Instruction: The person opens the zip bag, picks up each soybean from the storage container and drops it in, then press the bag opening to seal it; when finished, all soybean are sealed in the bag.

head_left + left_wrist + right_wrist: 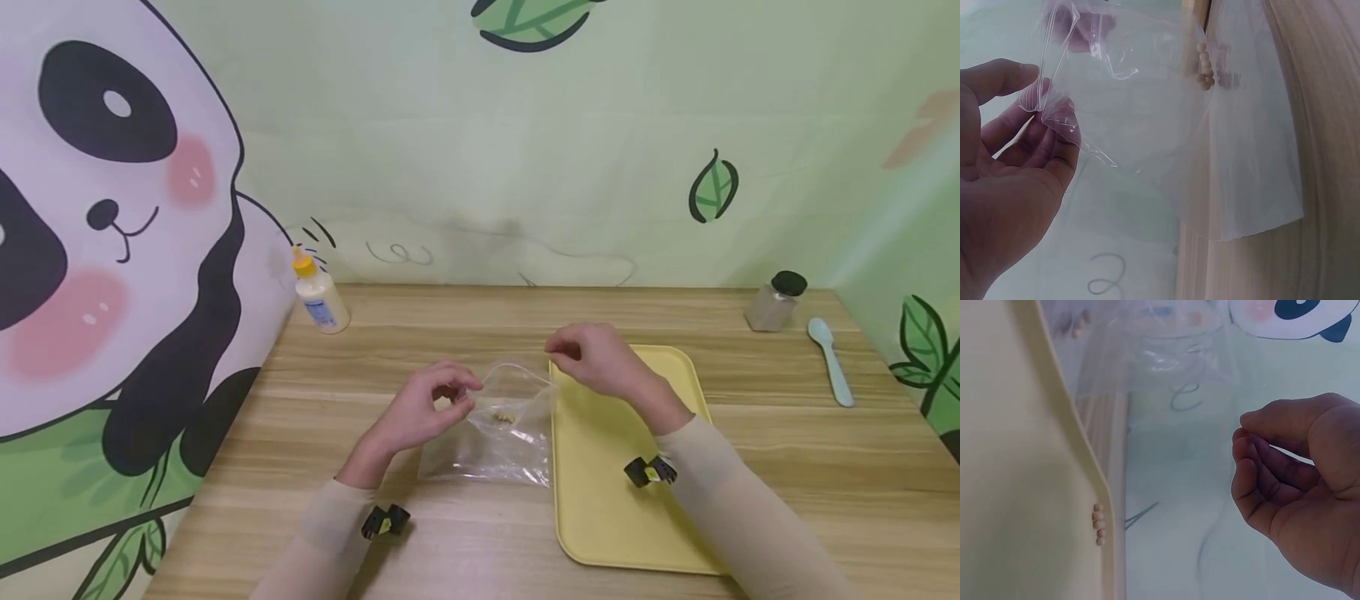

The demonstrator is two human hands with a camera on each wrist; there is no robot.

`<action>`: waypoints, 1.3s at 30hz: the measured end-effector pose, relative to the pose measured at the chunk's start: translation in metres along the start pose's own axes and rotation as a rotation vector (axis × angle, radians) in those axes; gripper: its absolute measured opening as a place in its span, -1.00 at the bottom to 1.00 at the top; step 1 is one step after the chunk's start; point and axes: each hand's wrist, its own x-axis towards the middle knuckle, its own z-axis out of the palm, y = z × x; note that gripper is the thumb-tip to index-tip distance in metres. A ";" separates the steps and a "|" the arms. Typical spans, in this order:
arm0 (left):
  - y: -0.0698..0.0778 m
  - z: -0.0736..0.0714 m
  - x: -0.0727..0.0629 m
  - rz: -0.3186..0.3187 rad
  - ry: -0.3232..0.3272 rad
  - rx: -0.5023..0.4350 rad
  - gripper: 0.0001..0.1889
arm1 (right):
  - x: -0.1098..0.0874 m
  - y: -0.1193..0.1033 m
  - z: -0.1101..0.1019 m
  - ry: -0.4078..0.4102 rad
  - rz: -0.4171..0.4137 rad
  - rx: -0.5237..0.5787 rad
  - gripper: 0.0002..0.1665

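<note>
The left hand [420, 408] pinches the bag [491, 462]; the right hand [602, 362], curled and visibly holding nothing, is nearer the beads [1099, 524] at the far end of the tray [615, 529].

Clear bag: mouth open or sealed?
Open: in the head view, the clear bag has its rim bowed apart in a loop beside the left hand.

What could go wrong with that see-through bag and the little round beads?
The left hand is at the mouth of the thin clear bag. If it slips, the mouth could flop down, and the beads inside might spill.

Other beads lie right by the edge of the yellow tray. They're small and round, so a bump from the right hand might send them rolling.
</note>
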 end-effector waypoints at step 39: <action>0.003 -0.001 0.000 -0.005 -0.007 0.007 -0.80 | -0.007 -0.048 0.011 -0.010 -0.248 0.065 -0.87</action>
